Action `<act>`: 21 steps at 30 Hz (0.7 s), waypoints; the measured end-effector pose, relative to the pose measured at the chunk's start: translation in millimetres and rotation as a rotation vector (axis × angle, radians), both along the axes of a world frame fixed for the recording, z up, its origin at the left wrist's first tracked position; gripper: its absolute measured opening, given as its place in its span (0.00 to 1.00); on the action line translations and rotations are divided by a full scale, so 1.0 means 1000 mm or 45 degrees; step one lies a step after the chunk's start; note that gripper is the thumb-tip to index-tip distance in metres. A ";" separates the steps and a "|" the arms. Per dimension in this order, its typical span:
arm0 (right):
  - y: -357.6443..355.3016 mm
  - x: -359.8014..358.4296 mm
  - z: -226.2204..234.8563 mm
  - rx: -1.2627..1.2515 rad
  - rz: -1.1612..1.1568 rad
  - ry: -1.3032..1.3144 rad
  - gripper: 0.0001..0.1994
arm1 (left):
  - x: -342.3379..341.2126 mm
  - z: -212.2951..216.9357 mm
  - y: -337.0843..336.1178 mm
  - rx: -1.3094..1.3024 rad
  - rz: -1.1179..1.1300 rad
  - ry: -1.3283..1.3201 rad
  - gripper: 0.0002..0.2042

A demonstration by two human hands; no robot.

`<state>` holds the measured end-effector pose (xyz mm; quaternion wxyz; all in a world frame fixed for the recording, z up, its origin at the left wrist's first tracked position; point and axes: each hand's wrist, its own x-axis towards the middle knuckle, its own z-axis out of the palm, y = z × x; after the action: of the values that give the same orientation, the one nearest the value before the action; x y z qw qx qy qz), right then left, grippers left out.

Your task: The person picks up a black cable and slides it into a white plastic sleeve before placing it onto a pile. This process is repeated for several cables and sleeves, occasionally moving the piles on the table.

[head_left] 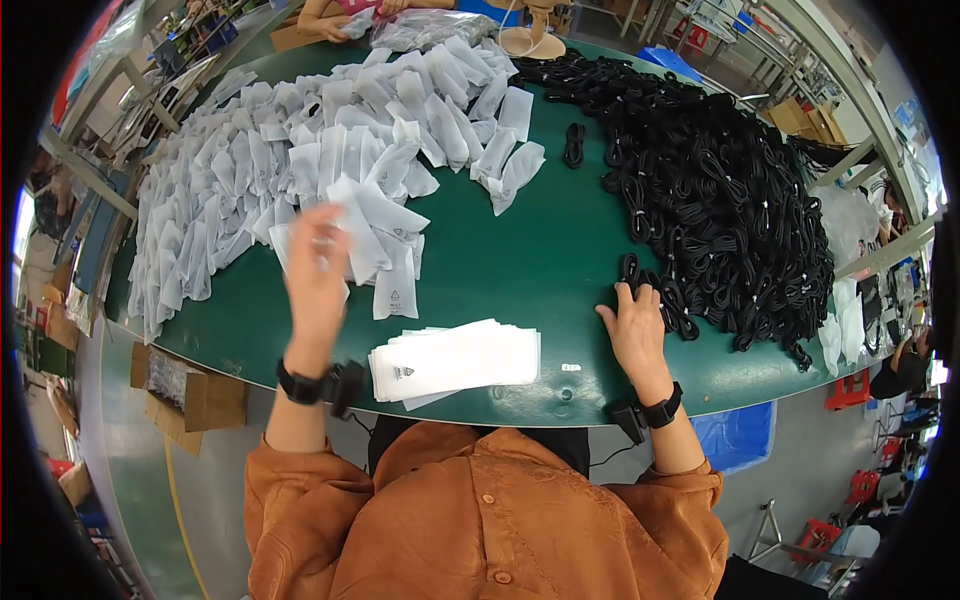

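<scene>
My left hand (318,262) is raised over the near edge of a big pile of filled whitish translucent bags (250,150). Its fingers are smeared by motion, right beside one bag (360,228), and whether they grip it is unclear. At the right, my right hand (637,325) reaches palm down to a bundled black cable (648,280) at the pile's near edge. The fingertips touch the bundle and the thumb stands apart. Between my hands, close to the table's front edge, lies a stack of flat white bags (465,358).
A heap of tied black cables (720,190) covers the right of the green table (500,260). One cable bundle (573,146) lies apart. Across the table another person's hands (390,6) are near clear plastic bags (430,30). A cardboard box (210,400) stands left; a blue bin (735,437), right.
</scene>
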<state>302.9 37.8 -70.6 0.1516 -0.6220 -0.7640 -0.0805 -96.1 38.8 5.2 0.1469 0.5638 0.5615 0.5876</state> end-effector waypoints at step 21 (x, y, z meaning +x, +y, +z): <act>-0.063 -0.051 0.036 -0.360 0.719 0.692 0.12 | 0.104 -0.071 -0.077 -0.473 -0.580 0.210 0.06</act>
<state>251.6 -24.8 -34.7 0.2769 -0.4012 -0.8404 0.2369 7.6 -38.4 -65.4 0.3293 0.6845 0.5285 0.3792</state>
